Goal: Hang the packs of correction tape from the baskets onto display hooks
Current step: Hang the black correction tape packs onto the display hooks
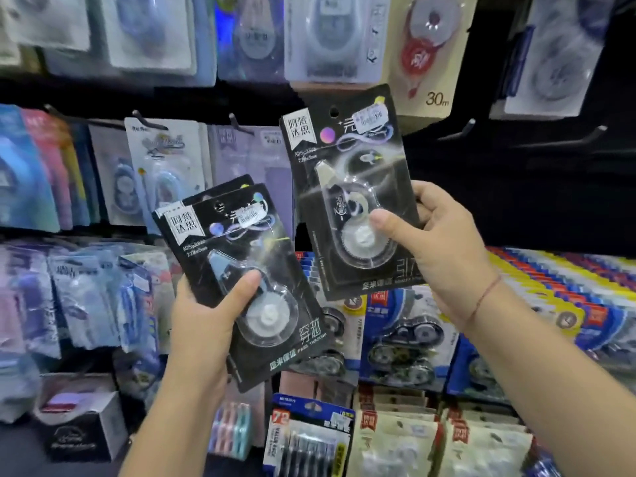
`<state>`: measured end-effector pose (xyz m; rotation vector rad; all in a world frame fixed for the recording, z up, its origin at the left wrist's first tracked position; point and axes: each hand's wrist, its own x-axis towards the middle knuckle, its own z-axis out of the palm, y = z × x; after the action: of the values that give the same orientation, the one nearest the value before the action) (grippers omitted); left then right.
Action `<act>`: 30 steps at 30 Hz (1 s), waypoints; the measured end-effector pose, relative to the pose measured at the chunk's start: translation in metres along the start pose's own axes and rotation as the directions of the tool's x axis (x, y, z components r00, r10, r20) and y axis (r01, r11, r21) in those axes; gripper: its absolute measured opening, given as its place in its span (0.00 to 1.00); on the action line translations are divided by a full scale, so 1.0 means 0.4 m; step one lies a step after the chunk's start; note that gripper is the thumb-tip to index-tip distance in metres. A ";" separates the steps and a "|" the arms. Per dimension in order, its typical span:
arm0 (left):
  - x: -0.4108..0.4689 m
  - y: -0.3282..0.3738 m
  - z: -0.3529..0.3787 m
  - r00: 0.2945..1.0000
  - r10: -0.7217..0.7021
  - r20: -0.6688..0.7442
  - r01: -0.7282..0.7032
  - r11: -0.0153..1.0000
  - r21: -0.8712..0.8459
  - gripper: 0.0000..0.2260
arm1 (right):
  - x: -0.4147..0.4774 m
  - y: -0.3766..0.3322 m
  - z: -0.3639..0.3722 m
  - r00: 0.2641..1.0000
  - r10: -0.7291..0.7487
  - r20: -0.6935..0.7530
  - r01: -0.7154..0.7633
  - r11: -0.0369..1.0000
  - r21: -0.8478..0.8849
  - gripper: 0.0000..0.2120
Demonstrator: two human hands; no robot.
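Stack of packs [237, 235] in left hand [206, 318] below-left of single pack [347, 173] in right hand [437, 242], hooks [463, 127] behind at upper right

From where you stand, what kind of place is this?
Probably a stationery shop's display wall: carded correction tape packs hang on hooks, the black pack in the right hand bears a price sticker, and more packaged stock is stacked below.

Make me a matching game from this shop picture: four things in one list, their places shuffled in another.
Things:
1. single black card pack of correction tape
2. stack of black card packs
3. beige card pack marked 30m
4. bare black display hook
Places:
a. hanging in the top row
b. gripped by the left hand
c. on the dark panel, upper right
d. pinched by the right hand
Pairs: 1-d, 2-b, 3-a, 4-c
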<state>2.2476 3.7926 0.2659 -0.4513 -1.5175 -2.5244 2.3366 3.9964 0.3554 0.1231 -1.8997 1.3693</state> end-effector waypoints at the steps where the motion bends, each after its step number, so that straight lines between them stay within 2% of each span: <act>1: 0.002 0.004 0.001 1.000 0.004 -0.001 -0.004 1.000 -0.005 0.27 | 0.001 -0.001 0.006 1.000 -0.002 -0.010 0.002 1.000 0.006 0.09; 4: 0.007 0.012 -0.001 1.000 0.029 0.006 -0.029 0.999 -0.034 0.20 | 0.005 0.000 0.016 0.997 0.023 -0.068 -0.022 1.000 0.018 0.08; 8: 0.011 0.019 -0.005 0.999 0.054 -0.004 -0.054 0.995 -0.082 0.25 | -0.004 -0.001 0.027 0.993 0.068 -0.095 -0.064 0.997 0.049 0.07; 15: 0.003 0.018 0.004 0.999 0.044 0.003 -0.044 0.997 -0.067 0.16 | -0.025 -0.008 0.028 0.982 0.127 -0.140 -0.109 0.985 0.132 0.06; 30: 0.006 0.013 0.006 0.999 0.016 -0.029 -0.018 0.998 -0.057 0.21 | -0.018 -0.023 0.041 0.978 0.168 -0.125 -0.155 0.982 0.110 0.10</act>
<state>2.2471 3.7921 0.2722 -0.4322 -1.4284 -2.5554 2.3375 3.9765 0.3560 -0.0744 -1.7613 1.5428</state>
